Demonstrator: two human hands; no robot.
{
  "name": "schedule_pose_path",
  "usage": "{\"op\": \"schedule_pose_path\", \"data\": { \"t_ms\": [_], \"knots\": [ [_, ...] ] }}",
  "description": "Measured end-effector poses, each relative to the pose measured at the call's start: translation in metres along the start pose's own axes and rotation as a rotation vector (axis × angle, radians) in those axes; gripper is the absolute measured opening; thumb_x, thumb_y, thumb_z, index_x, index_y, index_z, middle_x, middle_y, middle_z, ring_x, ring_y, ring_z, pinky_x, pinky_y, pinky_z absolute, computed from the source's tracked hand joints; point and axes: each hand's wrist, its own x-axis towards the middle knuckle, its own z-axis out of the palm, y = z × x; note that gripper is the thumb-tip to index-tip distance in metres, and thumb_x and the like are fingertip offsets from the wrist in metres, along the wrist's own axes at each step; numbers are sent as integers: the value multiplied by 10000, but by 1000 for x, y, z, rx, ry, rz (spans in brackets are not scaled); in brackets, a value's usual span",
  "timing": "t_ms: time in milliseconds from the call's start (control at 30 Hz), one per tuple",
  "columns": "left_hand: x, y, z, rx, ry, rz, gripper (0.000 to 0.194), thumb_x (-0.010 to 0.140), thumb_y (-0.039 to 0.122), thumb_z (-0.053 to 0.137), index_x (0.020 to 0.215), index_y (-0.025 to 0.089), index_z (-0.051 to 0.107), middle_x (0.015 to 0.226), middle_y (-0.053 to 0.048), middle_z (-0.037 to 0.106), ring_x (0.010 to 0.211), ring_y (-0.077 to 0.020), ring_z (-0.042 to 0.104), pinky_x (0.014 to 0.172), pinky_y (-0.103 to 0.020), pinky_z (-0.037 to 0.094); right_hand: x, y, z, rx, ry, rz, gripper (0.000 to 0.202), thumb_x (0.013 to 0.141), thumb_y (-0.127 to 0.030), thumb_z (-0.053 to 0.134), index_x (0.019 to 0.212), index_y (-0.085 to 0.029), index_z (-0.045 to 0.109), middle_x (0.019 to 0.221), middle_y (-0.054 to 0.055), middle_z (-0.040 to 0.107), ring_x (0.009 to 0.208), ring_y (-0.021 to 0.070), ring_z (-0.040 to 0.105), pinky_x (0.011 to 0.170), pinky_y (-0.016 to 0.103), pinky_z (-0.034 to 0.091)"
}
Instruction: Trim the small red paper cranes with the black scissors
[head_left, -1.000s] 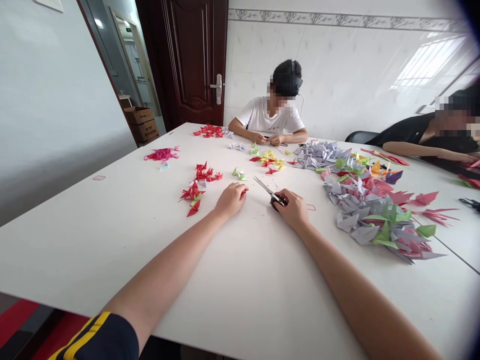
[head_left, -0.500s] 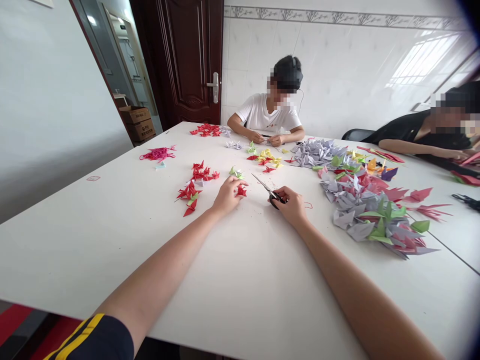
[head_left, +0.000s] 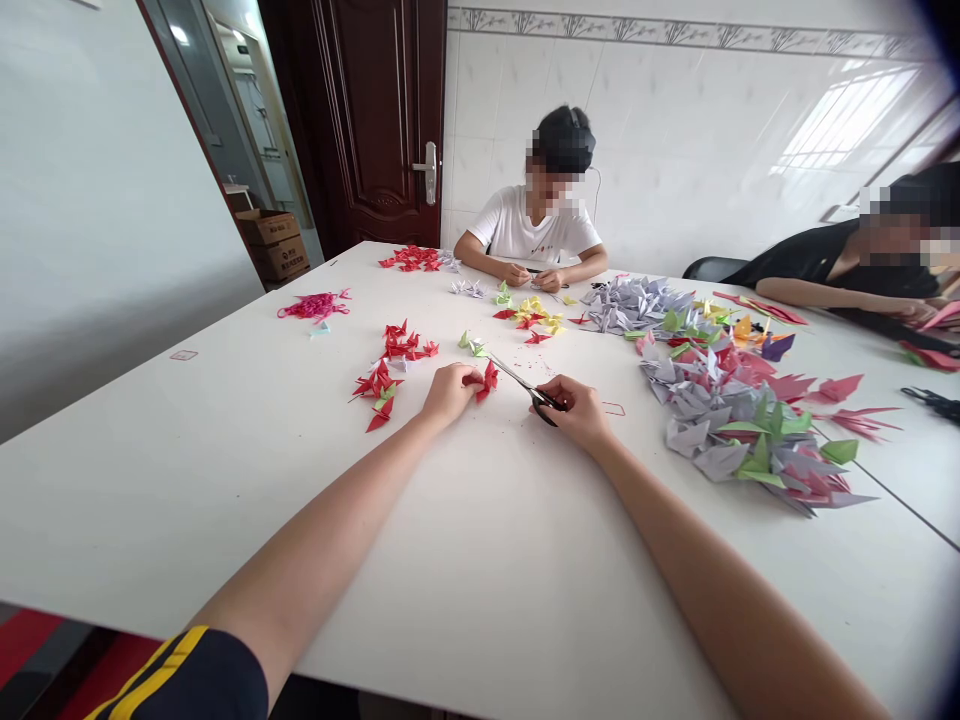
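Note:
A red paper crane [head_left: 488, 382] is pinched in the fingertips of my left hand [head_left: 450, 394], just above the white table [head_left: 315, 550]. My right hand [head_left: 579, 410] holds black-handled scissors [head_left: 525, 384], whose blades point up and left, with the tips beside the red crane's upper part. Whether the blades touch the paper I cannot tell. A green and white paper crane [head_left: 473, 345] lies just beyond the scissor tips. To the left of my left hand is a loose group of red paper cranes [head_left: 405, 345], with some green among them. Tiny red scraps dot the table near the blades.
A large heap of grey, pink and green cranes [head_left: 739, 410] covers the right side. Yellow and red cranes [head_left: 534, 315] lie farther back. Pink cord [head_left: 315, 306] is at the left. One person in a white shirt [head_left: 529, 225] sits opposite; another in black [head_left: 825, 255] sits right.
The red crane has turned in my left fingers and now shows more of its body. My right hand has brought the scissors slightly left, and the blade tips have come closer to the crane.

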Motion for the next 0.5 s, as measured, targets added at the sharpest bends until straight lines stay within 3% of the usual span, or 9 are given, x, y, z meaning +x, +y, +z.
{"op": "schedule_pose_path", "data": {
  "t_ms": [100,233,300,500],
  "knots": [
    [1,-3,2,-76,55,-39,139,795,93,570,785,186,673,844,-31,724,798,-168,669,786,-290,523,1,0,-2,170,-92,64,311,692,-421,756,891,-203,657,827,69,742,715,207,639,614,301,465],
    [1,-6,4,-286,20,-118,144,846,126,510,836,183,642,787,-18,702,670,-132,660,692,-265,544,2,1,-3,192,-154,99,338,695,-435,770,912,-192,680,832,78,752,724,214,656,607,301,477],
    [2,-8,4,-290,7,-109,132,839,137,531,829,175,657,745,-19,701,651,-132,653,691,-266,548,2,2,-3,180,-162,99,331,694,-419,769,922,-192,689,833,77,755,729,216,659,610,302,480],
    [7,-8,-1,-210,58,-113,197,778,101,603,897,154,751,933,-73,770,816,-182,700,784,-303,560,3,4,-2,161,-147,88,309,690,-376,757,936,-197,706,841,75,758,733,221,661,620,311,483]
  ]
}}
